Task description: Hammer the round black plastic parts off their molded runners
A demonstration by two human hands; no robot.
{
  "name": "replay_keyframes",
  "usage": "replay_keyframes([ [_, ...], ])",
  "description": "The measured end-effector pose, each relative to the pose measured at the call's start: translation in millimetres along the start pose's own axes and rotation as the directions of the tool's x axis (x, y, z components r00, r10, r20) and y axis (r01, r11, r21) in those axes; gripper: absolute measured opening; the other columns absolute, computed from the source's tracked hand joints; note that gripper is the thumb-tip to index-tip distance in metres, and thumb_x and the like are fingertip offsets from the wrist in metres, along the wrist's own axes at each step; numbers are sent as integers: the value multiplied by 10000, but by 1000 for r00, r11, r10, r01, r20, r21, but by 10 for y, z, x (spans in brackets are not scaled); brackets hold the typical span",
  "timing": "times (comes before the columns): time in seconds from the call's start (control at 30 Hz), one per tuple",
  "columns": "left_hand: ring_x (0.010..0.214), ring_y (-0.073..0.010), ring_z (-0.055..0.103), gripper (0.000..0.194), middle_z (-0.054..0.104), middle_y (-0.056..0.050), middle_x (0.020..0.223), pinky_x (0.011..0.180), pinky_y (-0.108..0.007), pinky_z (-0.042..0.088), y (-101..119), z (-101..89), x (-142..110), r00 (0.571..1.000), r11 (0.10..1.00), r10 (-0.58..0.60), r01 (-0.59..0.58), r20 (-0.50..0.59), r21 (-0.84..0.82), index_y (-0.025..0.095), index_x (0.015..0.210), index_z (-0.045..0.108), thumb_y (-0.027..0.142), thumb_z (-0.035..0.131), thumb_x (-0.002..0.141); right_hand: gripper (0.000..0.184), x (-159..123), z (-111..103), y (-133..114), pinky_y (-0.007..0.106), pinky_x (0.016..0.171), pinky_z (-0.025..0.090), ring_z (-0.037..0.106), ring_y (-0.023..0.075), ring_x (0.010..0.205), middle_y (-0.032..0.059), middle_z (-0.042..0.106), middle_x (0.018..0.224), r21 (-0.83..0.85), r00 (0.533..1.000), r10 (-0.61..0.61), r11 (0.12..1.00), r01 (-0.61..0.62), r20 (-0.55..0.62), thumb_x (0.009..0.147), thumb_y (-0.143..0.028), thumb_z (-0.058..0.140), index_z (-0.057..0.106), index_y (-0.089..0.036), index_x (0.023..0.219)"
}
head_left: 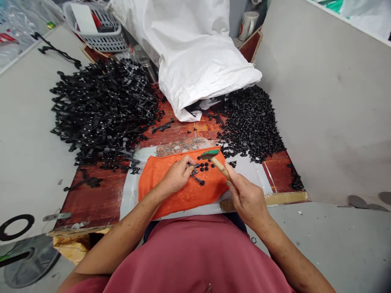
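On an orange cloth (165,195), my left hand (179,173) is closed, its fingertips pinching a small black plastic link piece (195,174) with round ends. My right hand (246,195) grips the wooden handle of a small hammer (220,167). The green-topped hammer head is over the cloth, just right of my left fingertips; I cannot tell whether it touches anything. Several round black caps (204,167) stand grouped on the cloth beside the link piece. My fingers partly hide the piece's near end.
A large heap of black link pieces (100,106) lies at left, and a pile of small black caps (253,122) at right. Between them hangs a white sack (201,61). Grey panels (320,93) flank the red-brown table (94,199). A grey basket (104,40) and a mug (248,26) stand behind.
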State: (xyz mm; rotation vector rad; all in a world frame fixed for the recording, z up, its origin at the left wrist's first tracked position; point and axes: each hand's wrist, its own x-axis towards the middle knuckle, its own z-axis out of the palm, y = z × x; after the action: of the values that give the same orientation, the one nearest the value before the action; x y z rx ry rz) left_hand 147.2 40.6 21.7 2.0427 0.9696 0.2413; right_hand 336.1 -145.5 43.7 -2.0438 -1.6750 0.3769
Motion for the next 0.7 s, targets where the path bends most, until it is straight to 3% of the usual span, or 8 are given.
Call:
replay_keyframes([
  [0.1,643,-160,526,80,544,39,681,647,-282,375,-15,23,-4,1000,1000,2,-2,-22,17,216,965,549,240,490,917,546,-6,101,-9,311,676,572,722,217,721,76,761,985,-114,995,-9,993,20,98,1057,-226,377,405,-284,1600],
  [0.27,631,-155,508,62,540,43,659,639,-280,372,-21,20,-2,999,1000,-8,9,-37,14,216,939,553,248,510,907,556,1,149,-8,297,733,567,724,210,801,98,756,1047,-79,999,-24,997,21,-27,1067,-246,358,350,-259,1624],
  [0.4,633,-158,511,61,548,41,662,637,-280,375,-35,34,0,999,1000,-8,9,-40,21,217,935,554,235,507,900,584,73,159,-49,280,595,531,698,205,655,71,759,921,-221,990,15,975,16,138,1038,-209,392,367,-274,1618],
  [0.53,684,-169,555,98,592,18,713,663,-282,408,-22,51,-4,1000,1000,16,-16,-8,10,218,934,554,278,477,923,577,120,144,-74,303,707,578,747,222,818,86,780,1070,-94,994,6,996,4,105,1050,-221,389,348,-271,1623],
  [0.63,769,-180,617,188,668,-10,827,719,-286,455,53,-205,4,998,999,46,-47,46,16,220,952,581,348,444,944,546,71,88,-4,337,870,595,752,227,1021,91,743,1274,116,1000,20,993,-20,4,1063,-254,394,376,-264,1609],
  [0.7,836,-184,638,248,701,-15,930,783,-292,469,110,-634,-7,998,992,44,-39,-43,123,230,1014,615,392,440,943,537,-13,46,108,349,977,572,705,226,1182,84,671,1411,221,994,88,973,-70,-72,1070,-282,398,382,-268,1606],
])
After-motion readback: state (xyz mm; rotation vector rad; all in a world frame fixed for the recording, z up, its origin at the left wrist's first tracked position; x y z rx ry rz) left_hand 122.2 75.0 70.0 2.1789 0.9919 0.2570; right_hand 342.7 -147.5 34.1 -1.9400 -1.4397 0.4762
